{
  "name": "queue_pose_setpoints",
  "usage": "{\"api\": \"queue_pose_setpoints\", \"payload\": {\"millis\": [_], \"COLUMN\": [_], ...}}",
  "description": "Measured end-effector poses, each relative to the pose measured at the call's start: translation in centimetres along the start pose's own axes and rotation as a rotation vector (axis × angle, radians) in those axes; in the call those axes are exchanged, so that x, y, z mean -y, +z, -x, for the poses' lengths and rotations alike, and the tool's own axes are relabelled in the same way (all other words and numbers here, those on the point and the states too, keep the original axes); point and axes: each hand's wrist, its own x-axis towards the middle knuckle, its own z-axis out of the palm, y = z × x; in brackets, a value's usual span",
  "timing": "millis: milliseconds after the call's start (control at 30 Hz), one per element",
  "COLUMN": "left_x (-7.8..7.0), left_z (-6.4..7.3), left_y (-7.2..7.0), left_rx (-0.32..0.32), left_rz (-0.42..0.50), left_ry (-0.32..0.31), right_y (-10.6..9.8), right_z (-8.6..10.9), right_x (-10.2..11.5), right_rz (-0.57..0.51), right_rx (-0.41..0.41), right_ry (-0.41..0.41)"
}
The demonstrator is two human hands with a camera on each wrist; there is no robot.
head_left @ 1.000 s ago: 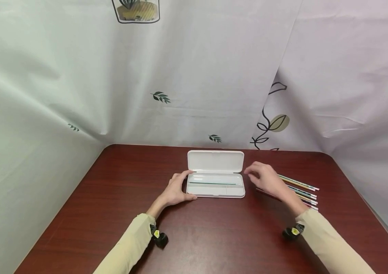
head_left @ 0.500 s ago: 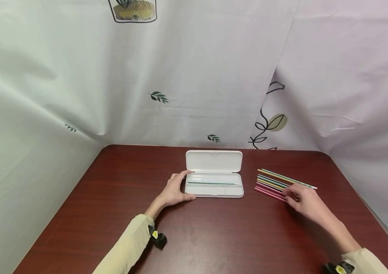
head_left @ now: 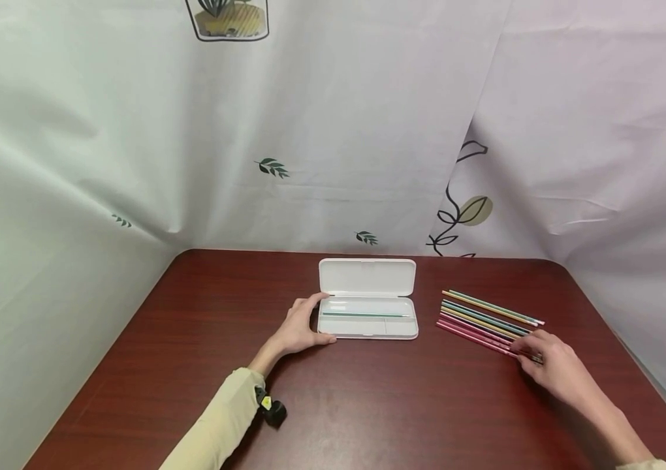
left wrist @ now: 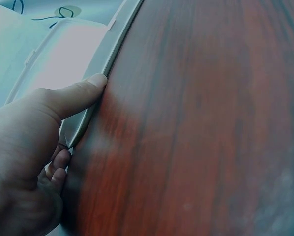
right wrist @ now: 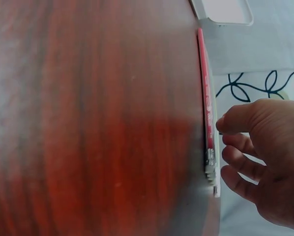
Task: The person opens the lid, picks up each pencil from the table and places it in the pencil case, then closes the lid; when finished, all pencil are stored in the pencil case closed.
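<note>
Plainly, the white pencil case (head_left: 340, 328) lies open near the middle of the frame, a shallow, smooth plastic tray with rounded corners and divided compartments. Its lid (head_left: 367, 277) stands up behind on the hinge side, a rounded oblong panel with a raised rim. One slim teal pencil (head_left: 365, 314) lies lengthwise inside, across the tray's middle. The left hand (head_left: 300, 328) holds the case by its left end, thumb on the front rim and fingers round the far side and corner, a wide span.

Right of centre, a slanting row of pencils (head_left: 482, 322) runs down to the right: thin, straight shafts in pink, yellow, dark and teal, with a green and yellow pair (head_left: 491, 307) slightly apart at the top. The right wrist view shows a glossy pink shaft, a silvery ferrule and pale ends. The right hand (head_left: 553, 365) is at their lower-right ends, fingers loosely bent, with nothing visibly gripped; whether it touches them, I cannot tell.

Beneath is a polished, red-brown wood-grain table (head_left: 333, 405). Pale, creased cloth (head_left: 333, 117) printed with leaves fills the upper frame. At lower left is a soft cream sleeve (head_left: 215, 418).
</note>
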Motion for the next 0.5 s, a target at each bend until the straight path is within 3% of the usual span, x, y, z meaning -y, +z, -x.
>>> {"api": "queue_pose_setpoints", "payload": {"millis": [500], "left_x": [0.15], "left_z": [-0.05], "left_y": [0.04], "left_rx": [-0.001], "left_rz": [0.001], "left_ry": [0.005], "right_y": [0.14], "right_z": [0.63], "right_x": [-0.41], "right_rz": [0.023], "right_rx": [0.02], "right_ry": [-0.002]}}
